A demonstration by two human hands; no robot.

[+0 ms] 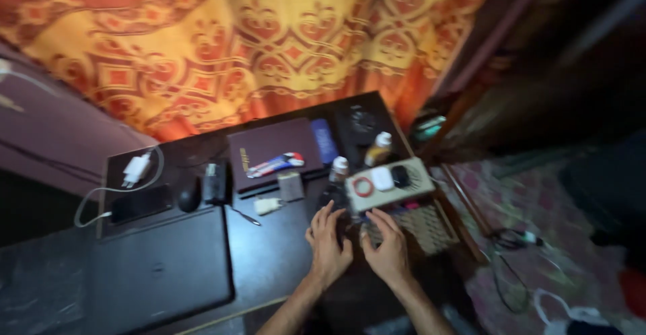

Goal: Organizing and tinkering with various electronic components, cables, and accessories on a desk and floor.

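Note:
My left hand (328, 242) and my right hand (387, 249) hover side by side over the dark desk (269, 254), fingers spread, holding nothing. My right hand's fingertips reach a woven basket (431, 227). Just beyond both hands lies a beige box (390, 184) carrying a red ring (363, 187), a white case (382, 178) and a small black object (401, 175). A clear bottle with a white cap (338, 172) stands beyond my left hand's fingertips.
A closed dark laptop (158, 264), black mouse (189, 195), phone (140, 204), white charger with cable (136, 169), maroon book (274, 152) with a multicoloured tool on it, amber bottle (378, 149). An orange patterned curtain (269, 39) hangs behind. Cables lie on the floor at right.

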